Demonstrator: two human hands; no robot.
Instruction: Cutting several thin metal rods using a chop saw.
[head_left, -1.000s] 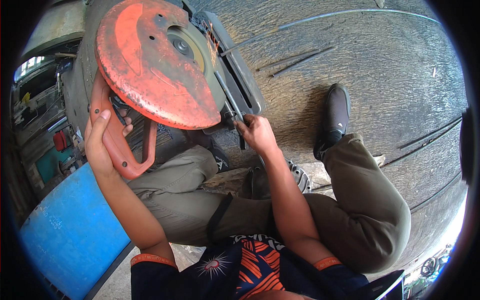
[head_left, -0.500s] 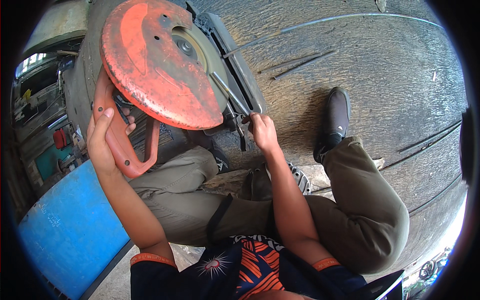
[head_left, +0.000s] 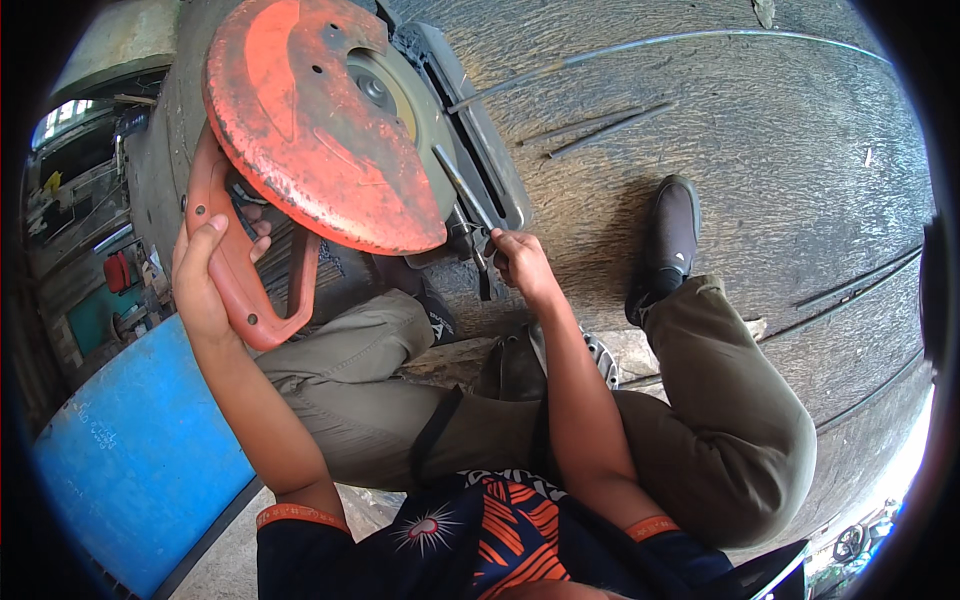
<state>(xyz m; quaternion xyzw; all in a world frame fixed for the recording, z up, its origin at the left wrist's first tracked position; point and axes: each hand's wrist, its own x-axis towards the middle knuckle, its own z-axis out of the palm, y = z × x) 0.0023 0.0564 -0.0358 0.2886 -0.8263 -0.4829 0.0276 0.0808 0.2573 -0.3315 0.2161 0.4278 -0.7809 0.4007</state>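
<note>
A cut-off saw with a scuffed orange-red guard (head_left: 320, 140) stands at the upper left. Its grey abrasive disc (head_left: 432, 112) shows past the guard's right edge. My left hand (head_left: 203, 265) is wrapped round the saw's orange handle (head_left: 240, 285), thumb on the near side and fingertips through the loop. Beside the disc, a short metal rod (head_left: 462, 185) slants down toward me; my right hand (head_left: 522, 265) pinches its lower end next to the dark clamp (head_left: 472, 245). Whether the rod touches the disc I cannot tell.
A long thin rod (head_left: 620, 45) curves across the worn floor (head_left: 760, 150), with two short dark rods (head_left: 610, 130) near it. More dark rods (head_left: 860, 280) lie at the right. A blue panel (head_left: 145, 450) stands at my left. My shoe (head_left: 675, 225) rests right of the saw.
The metal rod's upper end has shifted slightly right, and my right fingers have turned a little around its lower end. The saw and my left hand have barely moved.
</note>
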